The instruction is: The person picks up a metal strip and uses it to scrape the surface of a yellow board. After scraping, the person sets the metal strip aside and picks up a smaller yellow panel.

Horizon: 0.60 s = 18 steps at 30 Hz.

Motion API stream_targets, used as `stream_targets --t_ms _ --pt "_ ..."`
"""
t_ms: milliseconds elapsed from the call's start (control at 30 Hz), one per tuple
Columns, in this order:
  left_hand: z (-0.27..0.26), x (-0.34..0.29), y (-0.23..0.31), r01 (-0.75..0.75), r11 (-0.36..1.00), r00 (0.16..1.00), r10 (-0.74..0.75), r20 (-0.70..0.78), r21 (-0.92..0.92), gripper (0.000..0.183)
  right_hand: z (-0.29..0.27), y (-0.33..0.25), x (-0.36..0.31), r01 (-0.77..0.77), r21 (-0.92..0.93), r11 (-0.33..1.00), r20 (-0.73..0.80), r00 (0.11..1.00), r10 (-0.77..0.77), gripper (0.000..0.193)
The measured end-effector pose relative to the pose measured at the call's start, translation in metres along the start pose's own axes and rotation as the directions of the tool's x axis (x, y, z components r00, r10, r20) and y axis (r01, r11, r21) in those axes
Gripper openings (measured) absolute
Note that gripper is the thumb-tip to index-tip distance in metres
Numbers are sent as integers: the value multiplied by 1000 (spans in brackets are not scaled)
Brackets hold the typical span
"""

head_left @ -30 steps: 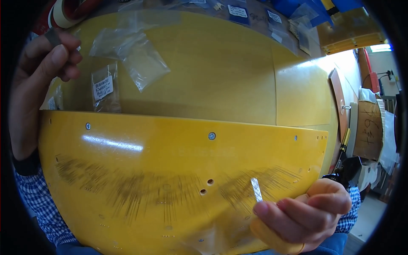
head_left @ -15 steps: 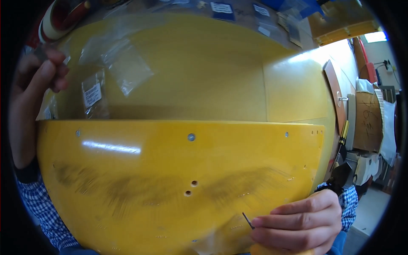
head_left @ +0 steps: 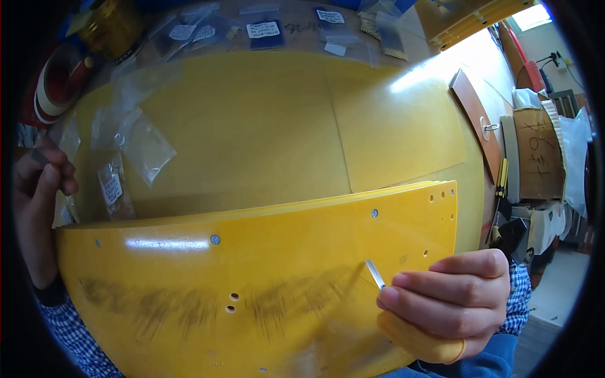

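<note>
My right hand [head_left: 450,305] is closed over the right part of a yellow board [head_left: 302,239]. Between its fingertips a thin, narrow silvery strip [head_left: 374,273] points up and left. A yellow finger cover [head_left: 422,340] wraps one digit of that hand. At the far left my left hand [head_left: 47,183] is raised beside the board's edge, fingers curled around a small flat greyish piece [head_left: 40,155] whose kind I cannot make out. Dark streaky smudges run across the board, which has two holes near its middle and several screw heads.
Clear plastic bags [head_left: 148,145] lie beyond the board at left, near a tape roll [head_left: 53,88]. Labelled bags [head_left: 263,31] line the far edge. To the right are a brown panel [head_left: 476,123], a yellow-and-black tool [head_left: 502,176] and a cardboard box [head_left: 537,151].
My view has turned to the right, shifting the scene. The right hand has lifted a little and the strip shows its bright face now. The left hand still grips its greyish piece.
</note>
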State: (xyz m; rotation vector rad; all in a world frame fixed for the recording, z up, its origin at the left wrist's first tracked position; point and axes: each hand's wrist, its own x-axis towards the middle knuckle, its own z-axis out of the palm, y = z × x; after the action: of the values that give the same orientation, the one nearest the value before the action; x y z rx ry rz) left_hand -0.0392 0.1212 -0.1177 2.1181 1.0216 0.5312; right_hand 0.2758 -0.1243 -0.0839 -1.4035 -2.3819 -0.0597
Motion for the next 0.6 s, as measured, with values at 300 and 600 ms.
stream_targets --t_ms 300,600 --pt "-1 0 0 13 1000 1000 -13 14 -23 14 5 10 -1 130 -39 991 4 991 -130 10" --pt "-1 0 3 3 1000 1000 -3 7 -11 15 8 8 -3 192 -125 973 -90 975 -204 11"
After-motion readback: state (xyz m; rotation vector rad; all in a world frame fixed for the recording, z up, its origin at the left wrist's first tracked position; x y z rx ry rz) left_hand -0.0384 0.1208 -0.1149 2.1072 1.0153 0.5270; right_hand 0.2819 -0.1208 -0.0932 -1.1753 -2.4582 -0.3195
